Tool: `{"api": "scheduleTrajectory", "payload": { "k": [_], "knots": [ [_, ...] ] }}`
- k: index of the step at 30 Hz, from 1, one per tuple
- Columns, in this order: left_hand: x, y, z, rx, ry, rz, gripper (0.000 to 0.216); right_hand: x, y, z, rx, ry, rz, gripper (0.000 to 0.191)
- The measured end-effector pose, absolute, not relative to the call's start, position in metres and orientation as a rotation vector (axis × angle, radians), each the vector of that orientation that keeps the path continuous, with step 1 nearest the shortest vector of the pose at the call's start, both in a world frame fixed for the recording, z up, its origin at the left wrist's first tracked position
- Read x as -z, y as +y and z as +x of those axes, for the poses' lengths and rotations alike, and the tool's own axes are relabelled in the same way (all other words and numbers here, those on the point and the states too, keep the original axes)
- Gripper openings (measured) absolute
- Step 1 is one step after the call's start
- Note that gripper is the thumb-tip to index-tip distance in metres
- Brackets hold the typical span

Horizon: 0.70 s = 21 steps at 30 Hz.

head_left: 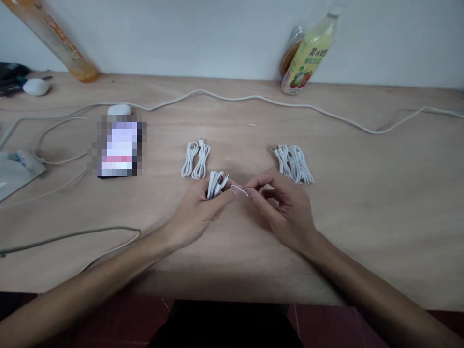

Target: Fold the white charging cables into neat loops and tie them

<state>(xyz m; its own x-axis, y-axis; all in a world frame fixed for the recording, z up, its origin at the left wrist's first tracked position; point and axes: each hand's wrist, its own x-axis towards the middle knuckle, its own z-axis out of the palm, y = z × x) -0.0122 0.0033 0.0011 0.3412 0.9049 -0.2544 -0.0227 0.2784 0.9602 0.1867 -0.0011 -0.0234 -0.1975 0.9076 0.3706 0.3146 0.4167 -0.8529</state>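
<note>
My left hand (197, 212) is closed around a folded white cable bundle (216, 182), whose looped end sticks up out of the fist. My right hand (286, 210) pinches a thin white tie (239, 189) between thumb and forefinger, right beside my left thumb. Two coiled white cables (195, 159) lie side by side on the wooden table (362, 203) just beyond my left hand. A pile of several white cables (294, 163) lies beyond my right hand.
A phone (119, 149) lies at the left with a small white case (119, 109) behind it. A long white cord (253, 98) runs across the back. A yellow drink bottle (310, 50) leans on the wall; an orange bottle (54, 36) stands far left. Grey wire (72, 235) loops near the front edge.
</note>
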Motion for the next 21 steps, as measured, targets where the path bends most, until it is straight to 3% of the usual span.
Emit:
{"api": "scheduleTrajectory", "payload": {
  "k": [12,21],
  "knots": [
    [-0.0019,0.0045,-0.0149,-0.785,1.095,1.277,0.017,0.0212,0.003,0.1829,-1.378,-1.409,-1.083,0.02],
    [-0.0018,0.0042,-0.0132,-0.81,1.075,1.222,0.02,0.0222,0.0018,0.1831,-1.223,-1.458,-1.115,0.015]
  ]
}}
